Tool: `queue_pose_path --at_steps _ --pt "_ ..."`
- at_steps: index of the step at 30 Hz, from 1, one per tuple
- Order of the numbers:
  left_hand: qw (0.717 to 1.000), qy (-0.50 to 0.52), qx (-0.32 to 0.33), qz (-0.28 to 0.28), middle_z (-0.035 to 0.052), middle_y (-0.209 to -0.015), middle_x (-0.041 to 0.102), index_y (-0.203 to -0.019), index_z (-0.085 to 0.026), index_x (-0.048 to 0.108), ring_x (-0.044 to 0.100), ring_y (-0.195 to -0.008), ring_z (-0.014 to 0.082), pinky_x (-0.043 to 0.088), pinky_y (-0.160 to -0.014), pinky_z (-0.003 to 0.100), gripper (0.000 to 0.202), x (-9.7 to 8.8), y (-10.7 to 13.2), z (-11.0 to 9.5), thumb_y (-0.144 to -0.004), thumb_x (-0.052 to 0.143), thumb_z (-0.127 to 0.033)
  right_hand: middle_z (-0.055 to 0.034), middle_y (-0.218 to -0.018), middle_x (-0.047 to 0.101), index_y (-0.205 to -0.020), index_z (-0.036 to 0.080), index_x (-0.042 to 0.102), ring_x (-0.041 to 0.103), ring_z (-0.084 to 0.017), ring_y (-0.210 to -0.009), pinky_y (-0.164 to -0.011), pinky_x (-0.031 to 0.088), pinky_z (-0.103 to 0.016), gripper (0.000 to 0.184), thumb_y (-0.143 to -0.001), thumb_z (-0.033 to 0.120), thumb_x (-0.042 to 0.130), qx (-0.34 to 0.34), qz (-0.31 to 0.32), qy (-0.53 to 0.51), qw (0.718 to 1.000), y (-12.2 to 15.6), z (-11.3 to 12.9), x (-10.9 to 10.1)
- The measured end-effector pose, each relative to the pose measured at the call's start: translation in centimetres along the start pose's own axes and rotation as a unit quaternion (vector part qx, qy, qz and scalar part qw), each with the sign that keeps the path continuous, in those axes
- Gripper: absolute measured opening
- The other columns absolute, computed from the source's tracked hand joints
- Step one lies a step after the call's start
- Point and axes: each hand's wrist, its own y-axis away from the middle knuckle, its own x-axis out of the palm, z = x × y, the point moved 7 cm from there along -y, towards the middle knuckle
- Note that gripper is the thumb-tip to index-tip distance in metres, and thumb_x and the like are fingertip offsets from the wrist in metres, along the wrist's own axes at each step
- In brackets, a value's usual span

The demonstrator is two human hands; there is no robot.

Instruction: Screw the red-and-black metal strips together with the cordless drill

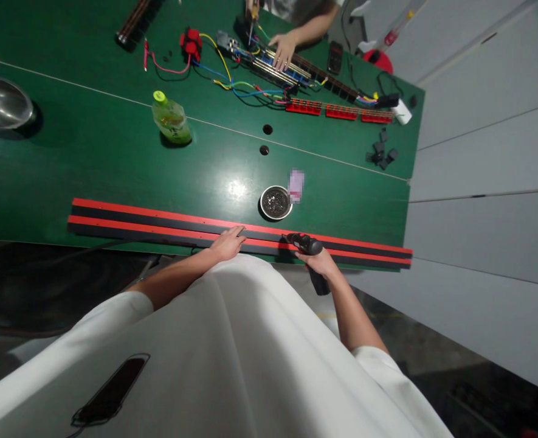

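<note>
Two long red-and-black bars (127,218) lie side by side along the near edge of the green table. My left hand (228,244) rests on them near their middle, fingers stretched out and lying on the bars. In my right hand (320,261) is a black cordless screwdriver (309,244), gripped by its handle. Its tip points left, over the bars, and whether it touches them is hard to tell. Just beyond the bars stands a small round bowl (275,202) of tiny dark pieces, probably screws. A blurred pinkish item (296,184) sits against the bowl's right side.
Across the green table (104,164), a co-worker's hand (284,50) lies on a wired metal assembly (269,66). A green-capped bottle (172,121), a metal bowl (2,103), red strips (341,112) and black pieces (382,152) stand or lie around. Grey panels (487,182) border the right.
</note>
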Motion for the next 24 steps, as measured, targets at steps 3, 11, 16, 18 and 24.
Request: queue_pose_path --at_steps 3,11,16,18,24 --pt "1.0 0.007 0.002 -0.007 0.0192 -0.168 0.042 -0.135 -0.018 0.071 0.042 -0.155 0.0352 0.048 -0.117 0.054 0.043 0.0 0.1 0.3 -0.098 0.05 -0.02 -0.0004 -0.068 0.072 -0.1 0.02 0.072 0.06 -0.017 -0.047 -0.044 0.046 -0.026 0.038 -0.081 0.053 0.08 0.042 -0.01 -0.049 0.998 0.8 0.3 0.3" --pt "1.0 0.013 0.003 -0.023 0.0162 -0.166 0.046 -0.132 -0.021 0.072 0.042 -0.154 0.0322 0.047 -0.119 0.05 0.04 0.3 -0.1 0.8 -0.1 0.049 -0.023 -0.006 -0.078 0.078 -0.099 0.02 0.074 0.062 -0.018 -0.046 -0.046 0.05 -0.029 0.028 -0.083 0.043 0.073 0.104 -0.082 -0.043 0.99 1.1 0.2 -0.8" --pt "1.0 0.011 0.0 -0.026 0.0161 -0.166 0.046 -0.131 -0.02 0.073 0.043 -0.153 0.033 0.047 -0.118 0.052 0.039 0.3 -0.2 0.8 -0.101 0.049 -0.024 0.0031 -0.056 0.064 -0.097 0.019 0.072 0.057 -0.017 -0.045 -0.048 0.049 -0.029 0.03 -0.074 0.037 0.08 0.07 -0.048 -0.045 0.995 0.6 0.8 0.0" --pt "1.0 0.011 -0.002 -0.028 0.0163 -0.166 0.046 -0.13 -0.02 0.073 0.043 -0.153 0.0331 0.047 -0.118 0.052 0.038 0.2 -0.3 0.8 -0.101 0.049 -0.025 0.0052 -0.054 0.06 -0.1 0.019 0.072 0.057 -0.018 -0.047 -0.052 0.052 -0.031 0.035 -0.072 0.038 0.082 0.062 -0.04 -0.055 0.996 0.6 0.8 0.2" --pt "1.0 0.003 -0.006 -0.031 0.0171 -0.166 0.046 -0.129 -0.019 0.073 0.043 -0.153 0.0334 0.049 -0.117 0.052 0.037 0.1 -0.3 0.7 -0.101 0.049 -0.025 0.0032 -0.057 0.061 -0.087 0.022 0.07 0.063 -0.021 -0.059 -0.063 0.057 -0.034 0.028 -0.072 0.042 0.081 0.063 -0.053 -0.039 0.996 0.4 0.3 -0.1"
